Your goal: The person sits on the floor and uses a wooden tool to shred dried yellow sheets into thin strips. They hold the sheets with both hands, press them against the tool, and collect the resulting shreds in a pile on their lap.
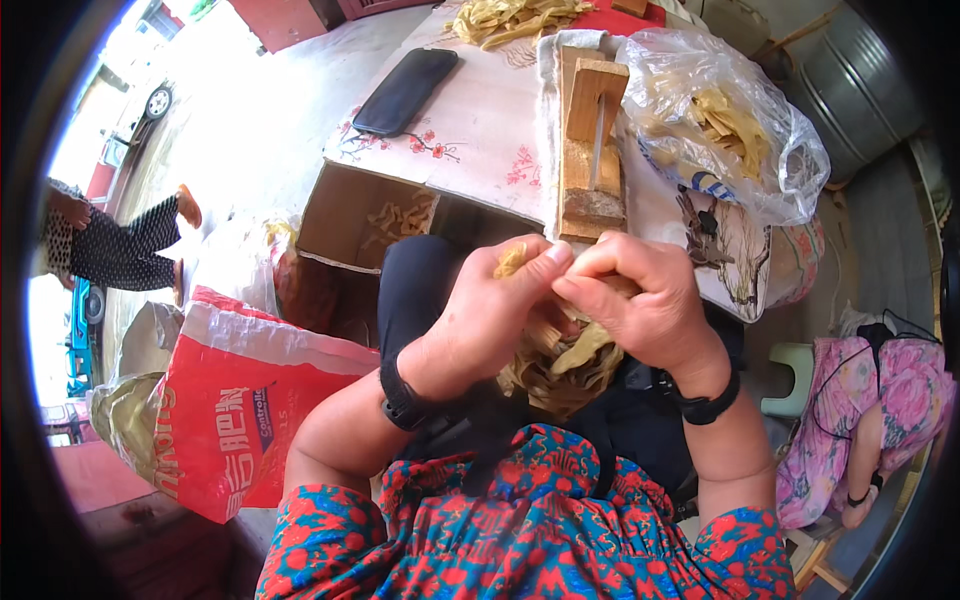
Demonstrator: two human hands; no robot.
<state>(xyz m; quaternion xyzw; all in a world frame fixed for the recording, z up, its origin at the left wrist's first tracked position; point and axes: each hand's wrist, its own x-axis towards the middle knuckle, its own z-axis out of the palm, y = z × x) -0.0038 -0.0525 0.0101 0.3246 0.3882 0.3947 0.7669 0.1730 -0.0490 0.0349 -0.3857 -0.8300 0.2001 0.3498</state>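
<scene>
My left hand (491, 307) and my right hand (645, 300) meet fingertip to fingertip in front of my lap. A small tan dried strip (511, 259) shows between the thumb and curled fingers of my left hand. My right thumb and forefinger are pinched together beside it, with tan material partly hidden behind them. Beneath both hands, a heap of tan, crinkled strips (566, 375) rests in my lap. Just beyond my fingertips stands a wooden jig (592, 150), an upright block on a board with a thin slanting metal piece.
On the flower-patterned table (480, 135) lie a black phone (405, 91), a clear plastic bag (780, 112) of tan strips and another pile (517, 21). An open cardboard box (330, 214) holds pieces. A red sack (247, 405) is left; a seated person (862, 420) is right, another person (112, 240) far left.
</scene>
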